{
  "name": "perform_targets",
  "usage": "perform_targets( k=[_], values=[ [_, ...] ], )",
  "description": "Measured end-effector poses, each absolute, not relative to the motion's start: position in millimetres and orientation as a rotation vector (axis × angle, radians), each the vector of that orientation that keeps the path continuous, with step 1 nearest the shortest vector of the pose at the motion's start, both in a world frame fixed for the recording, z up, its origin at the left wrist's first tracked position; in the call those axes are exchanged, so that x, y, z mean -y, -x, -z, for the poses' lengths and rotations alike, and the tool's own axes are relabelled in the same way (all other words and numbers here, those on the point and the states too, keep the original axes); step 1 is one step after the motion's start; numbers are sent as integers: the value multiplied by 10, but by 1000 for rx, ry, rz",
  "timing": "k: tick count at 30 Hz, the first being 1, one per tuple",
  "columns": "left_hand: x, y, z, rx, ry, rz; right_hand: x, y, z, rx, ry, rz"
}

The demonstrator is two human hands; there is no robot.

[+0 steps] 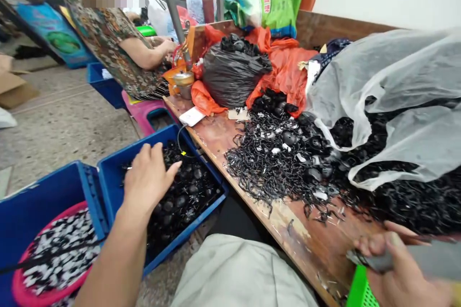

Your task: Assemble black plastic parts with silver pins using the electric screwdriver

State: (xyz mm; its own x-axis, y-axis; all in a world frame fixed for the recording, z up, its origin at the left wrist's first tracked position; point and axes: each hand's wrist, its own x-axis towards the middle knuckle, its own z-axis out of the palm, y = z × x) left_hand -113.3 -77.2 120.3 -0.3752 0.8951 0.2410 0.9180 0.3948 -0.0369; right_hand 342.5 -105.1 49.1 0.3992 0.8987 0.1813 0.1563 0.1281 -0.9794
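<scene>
My left hand [147, 177] is over a blue bin [173, 244] of shiny black plastic parts [180, 201], its fingers and thumb apart and nothing visible in it. At the lower right, my right hand [399, 268] is closed, thumb and fingers around a flat grey piece [382, 262]; blur hides what exactly it is. Just below that hand stands a bright green perforated basket [361, 288], partly cut off by the frame. A heap of thin black plastic pieces [259, 163], mixed with round black caps and white bits, covers the wooden table beside it.
A translucent plastic bag [389, 72] lies over more black parts at right. A black bag [234, 76] of parts sits on orange plastic. Further left, a pink basket [21, 268] of black-and-white pieces stands inside another blue bin [39, 192]. A co-worker [108, 48] sits at the table's far end.
</scene>
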Motion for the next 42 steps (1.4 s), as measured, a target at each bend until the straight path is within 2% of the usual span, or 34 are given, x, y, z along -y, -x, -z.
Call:
perform_targets(
  k=[3, 6, 8, 12, 16, 27, 34, 42],
  values=[
    [764, 1117, -1140, 2318, 1625, 469, 884, -3162, -621, 795, 1347, -751],
    [630, 719, -1044, 2218, 1891, 820, 721, -3119, -681, 847, 1470, -658],
    [536, 343, -936, 2119, 2205, 934, 646, -3186, -661, 950, 1575, -621],
    [440, -415, -685, 1820, 2869, 771, 615, -3404, -549, 1037, 1657, -611],
    [377, -940, -505, 1587, 3185, 482, 670, -3627, -483, 1008, 1724, -585],
    [123, -1475, -391, 1345, 3245, 245, 684, -3978, -407, 984, 1801, -420],
    [97, -2036, -481, 1199, 3271, 293, 709, -3983, -325, 901, 1710, -550],
    [57, -2434, -488, 1327, 3254, 150, 1028, -3908, -480, 762, 1636, -480]
  ],
)
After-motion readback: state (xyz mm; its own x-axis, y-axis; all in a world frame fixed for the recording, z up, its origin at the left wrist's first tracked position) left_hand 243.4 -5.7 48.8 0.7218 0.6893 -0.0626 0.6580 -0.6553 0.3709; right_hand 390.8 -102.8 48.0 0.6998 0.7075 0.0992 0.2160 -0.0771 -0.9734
